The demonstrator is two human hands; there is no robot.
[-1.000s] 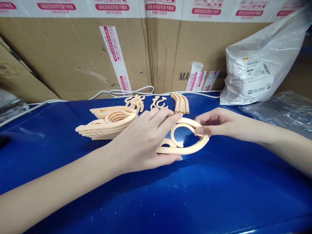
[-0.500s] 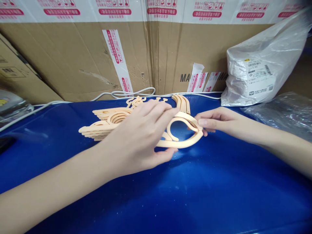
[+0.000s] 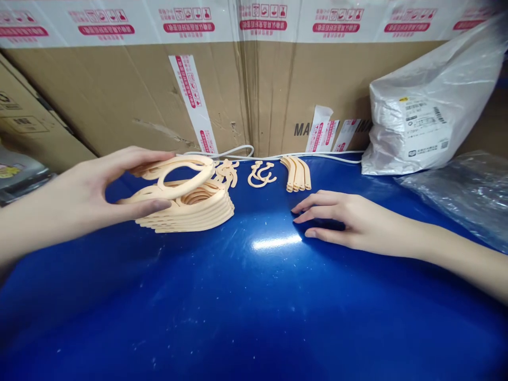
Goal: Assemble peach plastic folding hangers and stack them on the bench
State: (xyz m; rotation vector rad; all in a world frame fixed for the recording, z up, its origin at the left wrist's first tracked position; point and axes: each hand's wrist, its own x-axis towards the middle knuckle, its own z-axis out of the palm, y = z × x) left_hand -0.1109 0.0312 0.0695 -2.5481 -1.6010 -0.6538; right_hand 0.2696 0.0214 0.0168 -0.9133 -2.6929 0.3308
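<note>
My left hand (image 3: 99, 188) is at the left, its fingers and thumb around a cream plastic hanger body (image 3: 198, 180) with a round opening. That piece lies at a tilt over a neat stack of like hanger bodies (image 3: 190, 219); whether it rests fully on them I cannot tell. My right hand (image 3: 337, 219) hovers low over the blue table surface, fingers apart, with nothing in it. Just beyond its fingertips stand several curved cream bars (image 3: 296, 174) side by side. Loose cream hooks (image 3: 260, 177) lie between the bars and the stack, with a small heap of hooks (image 3: 226, 172) close to the stack.
Large cardboard boxes (image 3: 278, 90) form a wall behind the blue table surface (image 3: 254, 296). A white cable (image 3: 333, 157) runs along their foot. At the right stands a white plastic parcel (image 3: 420, 116) beside a crumpled clear bag (image 3: 460, 185).
My left hand has carried the hanger body from the middle leftward to the stack. My right hand has let go of it and stays at the right, now with fingers apart.
</note>
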